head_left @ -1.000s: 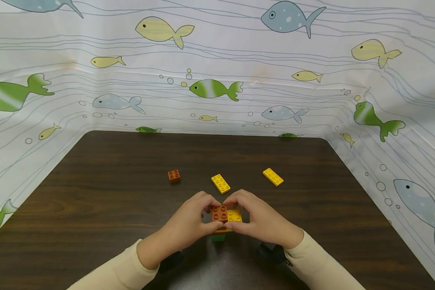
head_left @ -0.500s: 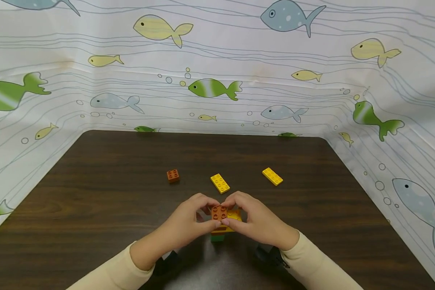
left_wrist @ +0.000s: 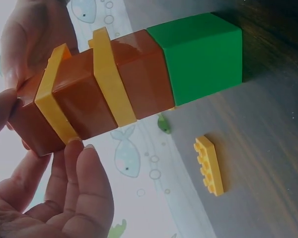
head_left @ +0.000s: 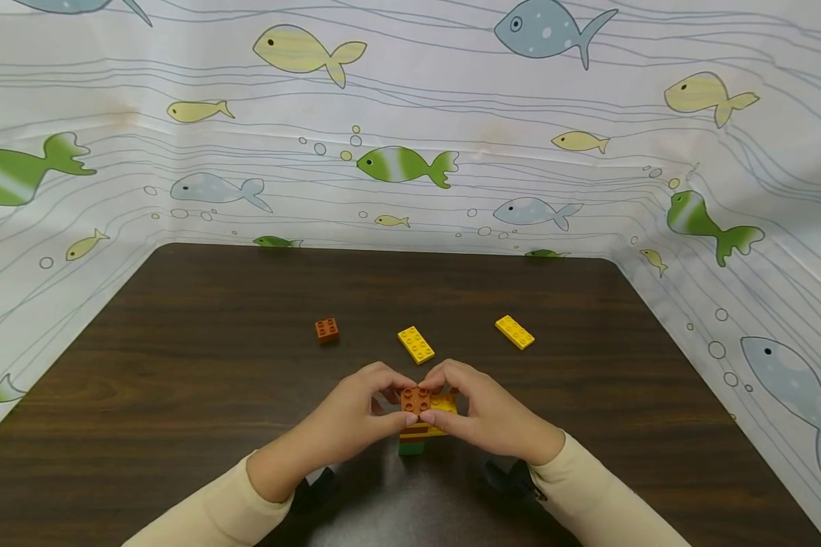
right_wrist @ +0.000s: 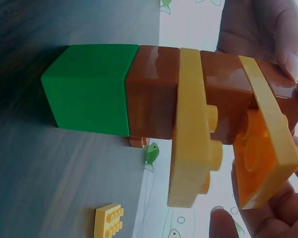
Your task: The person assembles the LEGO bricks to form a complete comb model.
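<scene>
A tower stands on the table: a green block [left_wrist: 203, 59] at the bottom, then brown blocks alternating with two yellow plates. In the right wrist view both plates [right_wrist: 191, 129] jut out to one side. The brown top block [head_left: 415, 400] is pinched between thumb and fingers of the left hand [head_left: 345, 414], and the right hand [head_left: 489, 414] pinches the same block from the other side. The hands nearly meet around it, and their fingers partly cover the upper yellow plate [head_left: 443, 405].
Beyond the hands on the dark table [head_left: 246, 289] lie a small brown block [head_left: 327, 330], a yellow plate [head_left: 416, 345] and another yellow plate [head_left: 515, 333] farther right. A fish-patterned sheet [head_left: 410, 91] surrounds the table's back and sides.
Both thumbs have shifted slightly on the front of the top brown block, the right thumb now at its near right corner. The tower and the loose pieces stay where they were.
</scene>
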`<state>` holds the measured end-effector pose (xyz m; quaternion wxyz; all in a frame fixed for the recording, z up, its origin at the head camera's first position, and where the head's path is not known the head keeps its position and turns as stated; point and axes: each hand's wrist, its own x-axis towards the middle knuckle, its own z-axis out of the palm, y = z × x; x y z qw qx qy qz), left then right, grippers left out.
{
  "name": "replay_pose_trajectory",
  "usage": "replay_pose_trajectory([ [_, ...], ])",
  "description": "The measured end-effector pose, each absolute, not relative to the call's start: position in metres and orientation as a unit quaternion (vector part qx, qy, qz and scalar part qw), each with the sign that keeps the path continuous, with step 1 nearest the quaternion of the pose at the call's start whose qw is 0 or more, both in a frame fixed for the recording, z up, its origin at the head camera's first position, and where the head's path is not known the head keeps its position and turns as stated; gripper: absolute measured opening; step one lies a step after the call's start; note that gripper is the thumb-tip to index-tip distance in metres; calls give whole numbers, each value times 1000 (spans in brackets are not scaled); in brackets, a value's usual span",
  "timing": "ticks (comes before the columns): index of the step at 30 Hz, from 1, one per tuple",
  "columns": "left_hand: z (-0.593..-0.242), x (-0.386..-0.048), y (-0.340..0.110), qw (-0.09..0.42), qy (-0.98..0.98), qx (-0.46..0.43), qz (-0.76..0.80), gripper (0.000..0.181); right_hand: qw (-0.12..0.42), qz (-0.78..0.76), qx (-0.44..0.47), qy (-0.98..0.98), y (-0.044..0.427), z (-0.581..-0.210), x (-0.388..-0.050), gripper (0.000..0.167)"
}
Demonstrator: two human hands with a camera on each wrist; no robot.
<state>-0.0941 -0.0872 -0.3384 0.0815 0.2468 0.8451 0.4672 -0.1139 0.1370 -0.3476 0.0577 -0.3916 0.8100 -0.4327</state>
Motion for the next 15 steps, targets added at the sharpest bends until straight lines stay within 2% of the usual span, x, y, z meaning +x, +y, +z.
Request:
replay_pose_trajectory([
  [11,-344,-95,-89,76,838,253,478,28,58,-438,-394,806,137,-351,-115,24],
  [15,-346,-96,-88,81,833,250,486,28,78,-434,-394,806,140,-349,-119,24],
])
